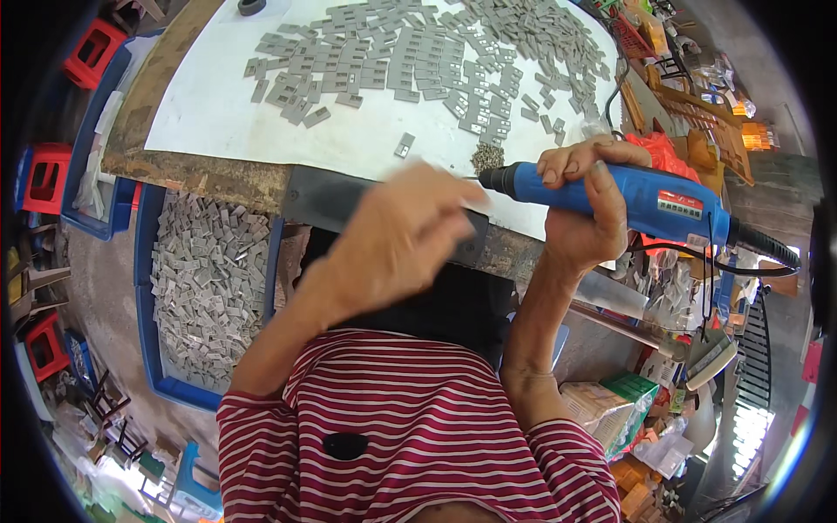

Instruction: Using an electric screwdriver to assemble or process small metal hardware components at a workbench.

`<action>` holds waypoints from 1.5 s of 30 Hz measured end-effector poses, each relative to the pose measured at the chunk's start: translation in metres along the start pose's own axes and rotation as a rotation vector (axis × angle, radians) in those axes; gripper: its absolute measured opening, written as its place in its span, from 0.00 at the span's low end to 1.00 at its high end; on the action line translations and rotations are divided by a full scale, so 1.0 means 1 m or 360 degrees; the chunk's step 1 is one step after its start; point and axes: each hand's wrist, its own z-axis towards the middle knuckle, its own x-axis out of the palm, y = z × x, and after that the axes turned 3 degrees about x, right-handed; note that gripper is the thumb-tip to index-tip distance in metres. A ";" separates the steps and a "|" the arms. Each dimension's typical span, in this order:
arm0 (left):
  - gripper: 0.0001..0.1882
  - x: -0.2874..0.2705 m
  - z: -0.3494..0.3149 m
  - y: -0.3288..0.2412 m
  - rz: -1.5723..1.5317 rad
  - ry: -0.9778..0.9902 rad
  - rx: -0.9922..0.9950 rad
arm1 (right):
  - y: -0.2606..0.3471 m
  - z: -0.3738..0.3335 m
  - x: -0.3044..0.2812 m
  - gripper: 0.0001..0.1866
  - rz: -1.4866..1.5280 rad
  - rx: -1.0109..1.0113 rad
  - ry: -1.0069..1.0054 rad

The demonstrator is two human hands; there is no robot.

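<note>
My right hand is wrapped round a blue electric screwdriver, which lies level over the table's near edge with its black nose toward the left. My left hand is smeared by motion just left of that nose, above a dark plate at the edge; whether it holds anything cannot be made out. A small heap of tiny brassy screws sits just beyond the screwdriver's nose. One grey rectangular piece lies apart on the white sheet, nearer than the many similar grey pieces spread behind it.
At lower left stands a blue bin full of grey pieces. Red stools and another blue tray are farther left. The screwdriver's black cable runs off right, near a red plastic bag. Cartons stand at lower right.
</note>
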 end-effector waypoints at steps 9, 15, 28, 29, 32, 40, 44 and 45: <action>0.09 0.053 0.024 -0.120 -0.2742 0.1542 0.0412 | 0.003 -0.005 -0.005 0.15 0.0107 -0.0005 -0.0038; 0.08 0.113 0.034 -0.162 -0.2936 0.1333 0.1008 | 0.009 -0.009 0.000 0.15 0.0098 -0.0031 -0.0106; 0.11 0.091 0.086 -0.211 -0.1434 0.2618 -0.0613 | 0.009 -0.006 0.003 0.15 0.0205 -0.0035 -0.0257; 0.12 0.083 0.088 -0.209 -0.1460 0.2615 -0.0594 | 0.010 -0.005 0.004 0.15 0.0215 -0.0042 -0.0256; 0.12 0.083 0.085 -0.211 -0.1549 0.2600 -0.0549 | 0.011 -0.003 0.009 0.15 0.0234 -0.0048 -0.0260; 0.13 0.083 0.075 -0.216 -0.1754 0.2557 -0.0425 | 0.009 -0.002 0.008 0.15 0.0236 -0.0047 -0.0236; 0.14 0.080 0.071 -0.217 -0.1865 0.2525 -0.0382 | 0.009 -0.002 0.009 0.16 0.0259 -0.0057 -0.0232; 0.14 0.076 0.073 -0.215 -0.1892 0.2516 -0.0372 | 0.009 -0.003 0.008 0.16 0.0255 -0.0051 -0.0238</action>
